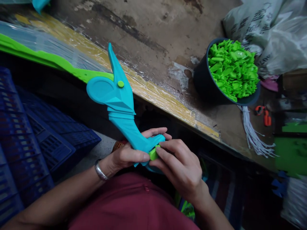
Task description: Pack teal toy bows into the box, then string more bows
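Note:
A turquoise plastic piece shaped like a long-necked animal (122, 127), with a round green eye button, slants up and left from my lap. My left hand (129, 153) grips its lower part, thumb on the near side and fingers behind. Pinched in the fingers of my right hand (179, 159) is a small green plastic part (154, 153), pressed against the turquoise piece near its lower end. Whether the green part is fully seated cannot be seen. The underside of the turquoise piece is hidden by my hands.
On the worn table (153, 64) stands a dark bucket (202, 80) heaped with small green parts. White strings (251, 131) and orange-handled scissors (266, 116) lie beside it, with plastic sacks (275, 38) behind. A long green-edged piece (48, 59) runs along the table edge. Blue crates (48, 137) stand at left.

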Demonstrator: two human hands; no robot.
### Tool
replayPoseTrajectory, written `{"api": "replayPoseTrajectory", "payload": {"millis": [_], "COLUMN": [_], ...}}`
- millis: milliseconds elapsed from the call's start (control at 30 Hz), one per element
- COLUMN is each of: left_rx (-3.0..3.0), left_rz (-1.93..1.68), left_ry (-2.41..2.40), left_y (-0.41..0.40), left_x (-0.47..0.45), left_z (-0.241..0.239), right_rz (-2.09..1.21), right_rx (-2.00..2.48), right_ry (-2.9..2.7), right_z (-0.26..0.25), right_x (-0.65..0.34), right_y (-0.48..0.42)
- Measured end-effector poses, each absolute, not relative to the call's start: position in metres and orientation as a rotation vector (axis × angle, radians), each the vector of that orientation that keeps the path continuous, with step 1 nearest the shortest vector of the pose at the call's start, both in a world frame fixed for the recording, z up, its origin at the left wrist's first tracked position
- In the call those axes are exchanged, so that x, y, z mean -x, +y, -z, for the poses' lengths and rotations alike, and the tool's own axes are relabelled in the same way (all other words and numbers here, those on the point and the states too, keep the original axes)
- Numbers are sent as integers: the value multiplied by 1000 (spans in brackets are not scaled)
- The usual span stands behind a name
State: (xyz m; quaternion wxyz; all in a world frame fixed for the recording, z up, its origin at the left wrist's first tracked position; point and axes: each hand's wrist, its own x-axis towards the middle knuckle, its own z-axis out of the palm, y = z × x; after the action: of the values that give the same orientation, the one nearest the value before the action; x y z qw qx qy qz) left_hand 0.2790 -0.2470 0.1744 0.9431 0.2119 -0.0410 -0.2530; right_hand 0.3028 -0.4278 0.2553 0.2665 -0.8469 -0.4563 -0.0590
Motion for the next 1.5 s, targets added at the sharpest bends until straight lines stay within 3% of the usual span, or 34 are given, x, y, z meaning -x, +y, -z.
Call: {"api": "replayPoseTrajectory", "payload": {"millis": [767, 1067, 1233, 1500], "left_rx": [-632, -704, -750, -946], "left_rz": [441, 375, 401, 531], "left_ry": [-155, -171, -149, -4], "left_y": [-255, -256, -258, -260], "left_x": [-263, -248, -238, -226], "left_z": [-183, -191, -191, -206], "right_rz": [207, -9, -408, -750], "right_rx": [2224, 2224, 2189, 1947], "right_ry": [-1207, -919, -883, -823], "right_z": [-257, -275, -278, -272], "right_x": [-286, -290, -302, -312], "right_y": [-438, -442, -443, -452]}}
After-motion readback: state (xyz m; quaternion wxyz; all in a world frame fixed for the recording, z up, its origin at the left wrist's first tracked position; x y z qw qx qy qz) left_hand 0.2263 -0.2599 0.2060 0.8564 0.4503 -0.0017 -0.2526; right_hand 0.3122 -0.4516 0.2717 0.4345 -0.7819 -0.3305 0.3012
